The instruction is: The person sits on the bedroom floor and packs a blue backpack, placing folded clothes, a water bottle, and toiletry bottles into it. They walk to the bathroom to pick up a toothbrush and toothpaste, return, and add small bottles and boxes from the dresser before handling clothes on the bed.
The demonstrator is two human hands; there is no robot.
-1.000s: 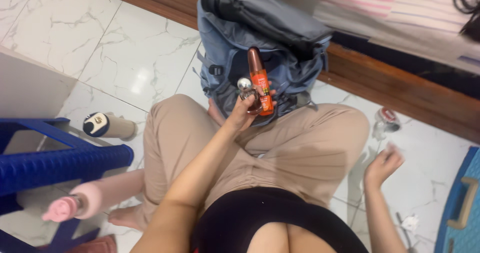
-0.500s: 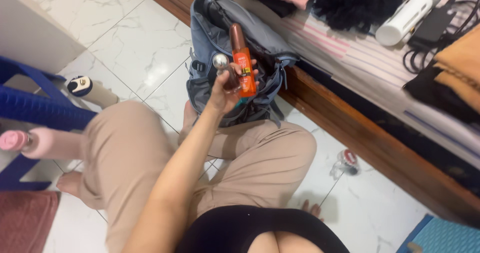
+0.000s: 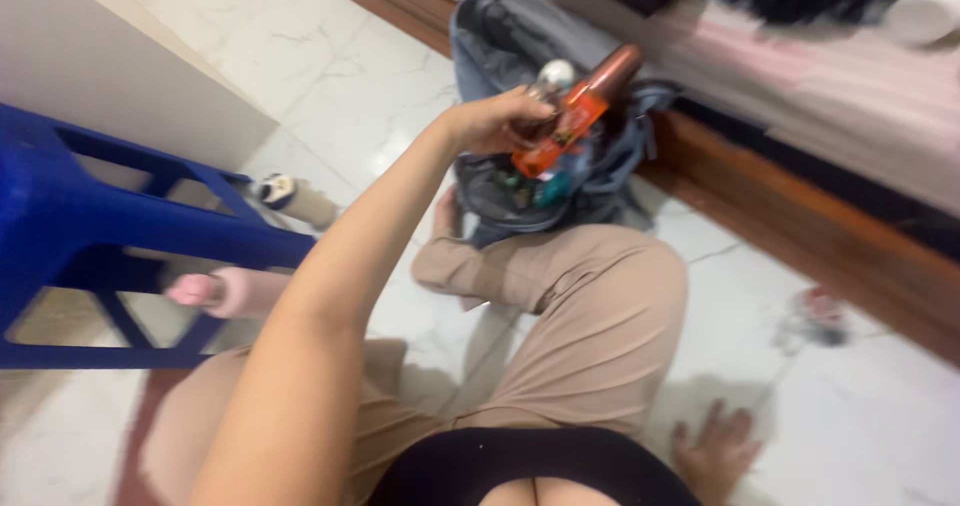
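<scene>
Beyond the raised hand runs a low bed [image 3: 800, 76] with a wooden base, its cover pale and striped, with dark and pink cloth heaped near the top edge. To the left of the outstretched arm stands a blue plastic stool [image 3: 90, 216] on the white marble floor [image 3: 330, 96]. Directly under and just past the hand sits a grey-blue backpack [image 3: 520, 26], leaning against the bed frame with its mouth open and small coloured things showing inside, too blurred to name.

The left hand [image 3: 495, 121] is held out over the backpack, fingers curled tight around two items at once. The larger is an orange spray bottle [image 3: 570, 116] with a brownish cap, tilted so the cap points up and away toward the bed. Beside it, on the thumb side, is a small dark bottle with a round silver cap [image 3: 552, 78], touching the orange one.

The right hand [image 3: 715, 451] is down by the hip, well apart from the backpack, palm flat on the floor with fingers spread.

Below the left forearm, near the stool leg, lie a pink bottle [image 3: 225, 291] and a beige tube with a dark cap [image 3: 290, 198]. Off to the right of the knee, a small crumpled wrapper [image 3: 815, 316] rests on the tiles.
</scene>
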